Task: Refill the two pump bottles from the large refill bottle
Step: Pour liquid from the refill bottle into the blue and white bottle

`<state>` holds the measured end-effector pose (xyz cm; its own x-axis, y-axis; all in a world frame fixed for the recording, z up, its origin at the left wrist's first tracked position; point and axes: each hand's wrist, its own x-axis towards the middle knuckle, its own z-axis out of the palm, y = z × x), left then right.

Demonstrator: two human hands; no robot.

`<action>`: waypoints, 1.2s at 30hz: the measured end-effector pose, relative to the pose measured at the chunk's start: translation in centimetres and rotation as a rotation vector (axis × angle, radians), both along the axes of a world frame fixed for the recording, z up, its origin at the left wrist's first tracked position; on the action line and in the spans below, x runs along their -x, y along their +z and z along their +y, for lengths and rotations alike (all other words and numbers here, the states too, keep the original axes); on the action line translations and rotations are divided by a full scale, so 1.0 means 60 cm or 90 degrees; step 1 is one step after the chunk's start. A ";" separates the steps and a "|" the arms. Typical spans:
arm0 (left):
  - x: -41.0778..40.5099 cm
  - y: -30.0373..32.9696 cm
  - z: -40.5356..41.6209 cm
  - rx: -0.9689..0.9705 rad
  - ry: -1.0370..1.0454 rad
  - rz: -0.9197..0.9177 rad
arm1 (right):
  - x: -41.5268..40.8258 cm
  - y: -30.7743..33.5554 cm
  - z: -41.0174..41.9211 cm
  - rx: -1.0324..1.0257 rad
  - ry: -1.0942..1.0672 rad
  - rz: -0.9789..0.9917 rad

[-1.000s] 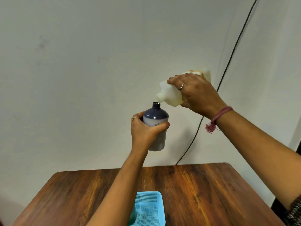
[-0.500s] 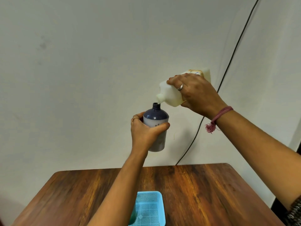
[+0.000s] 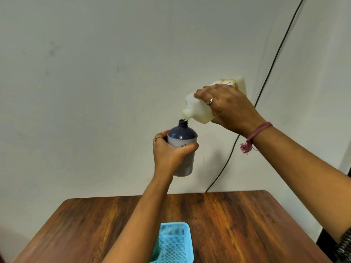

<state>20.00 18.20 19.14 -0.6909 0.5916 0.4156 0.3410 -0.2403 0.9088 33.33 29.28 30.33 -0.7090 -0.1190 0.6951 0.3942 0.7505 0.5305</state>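
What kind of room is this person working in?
Probably a plain room in a home or small office; hard to say more. It shows a bare off-white wall, a black cable running down it, and a wooden table holding a blue plastic basket.

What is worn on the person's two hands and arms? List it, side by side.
Left hand: a thin ring on one finger; bare forearm, no sleeve in view.
Right hand: a silver ring on one finger and a pinkish-red thread bracelet with a frayed tassel at the wrist; a dark patterned sleeve edge shows near the elbow.
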 end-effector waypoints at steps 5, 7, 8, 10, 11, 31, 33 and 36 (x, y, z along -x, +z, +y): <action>0.001 0.000 0.000 -0.003 -0.002 0.002 | 0.001 0.000 0.000 -0.003 0.000 -0.002; 0.001 -0.001 -0.001 -0.004 -0.002 0.002 | 0.001 0.001 -0.001 -0.007 0.001 -0.001; 0.001 -0.001 0.000 -0.004 -0.002 0.000 | 0.001 0.001 0.000 -0.009 0.001 -0.001; 0.002 0.000 0.000 -0.003 -0.003 0.000 | 0.001 0.002 0.000 -0.009 -0.001 -0.004; 0.001 0.000 -0.001 -0.003 -0.004 0.000 | 0.002 0.002 0.000 -0.010 -0.002 -0.006; -0.002 0.003 -0.006 0.000 -0.008 0.001 | 0.000 0.007 -0.012 -0.099 -0.001 -0.016; -0.003 0.004 -0.006 -0.001 -0.010 -0.001 | 0.000 0.008 -0.014 -0.102 -0.003 -0.018; -0.003 0.004 -0.008 -0.003 -0.013 0.001 | 0.000 0.010 -0.016 -0.117 0.000 -0.018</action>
